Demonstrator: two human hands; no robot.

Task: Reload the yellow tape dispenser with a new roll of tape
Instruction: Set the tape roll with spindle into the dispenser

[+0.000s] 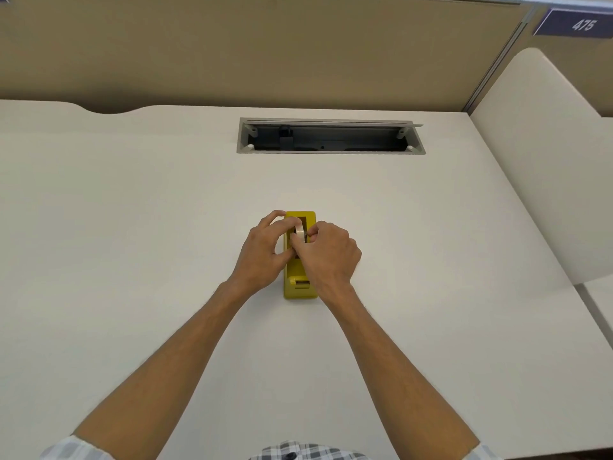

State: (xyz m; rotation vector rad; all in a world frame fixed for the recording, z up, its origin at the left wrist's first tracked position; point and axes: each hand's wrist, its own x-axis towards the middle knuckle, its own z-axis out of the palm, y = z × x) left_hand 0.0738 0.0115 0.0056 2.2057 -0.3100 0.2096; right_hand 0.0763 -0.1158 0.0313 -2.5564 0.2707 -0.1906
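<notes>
Dispenser (300, 287) on desk (132, 227) centre, roll (301, 232) over its well, left hand (265, 250) on roll's left, right hand (326, 254) on its right, cable tray (331, 136) behind, partition (232, 44) beyond

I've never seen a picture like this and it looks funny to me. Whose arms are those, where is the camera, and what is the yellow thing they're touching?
The camera is worn on a person's head and looks down, so you see their own two arms reaching out from the bottom of the picture. There is just this one view, and no machine at all.

The yellow thing is a tape dispenser sitting on a pale desk. The left hand and the right hand meet over its middle, and together they hold a roll of tape standing on edge in or just above the dispenser's opening. I can't tell if it is fully seated.

Farther back, a long slot in the desk stands open. A number sign hangs at the top right.
</notes>
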